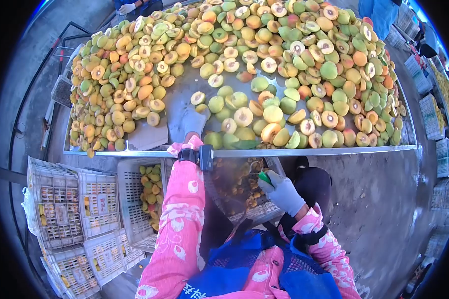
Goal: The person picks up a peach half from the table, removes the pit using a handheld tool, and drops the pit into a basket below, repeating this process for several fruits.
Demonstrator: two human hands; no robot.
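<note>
Halved yellow, green and orange fruits [329, 70] are heaped on a metal table [284, 152]. My left hand [193, 122], in a pale glove, reaches over the table's near edge onto the metal surface, beside a few loose fruits; its fingers are blurred and hard to make out. Below the edge, over a crate of dark fruit pieces [239, 182], my right hand [283, 193], also gloved, is closed around a small green-handled tool [265, 178]. The rest of that tool is hard to make out.
A crate of fruit [132, 199] stands below the table at left, with more crates [102, 202] beside it. Another person's gloved hand [127, 9] shows at the far left edge. A person in blue [379, 15] is at the far right. Crates [431, 117] line the right side.
</note>
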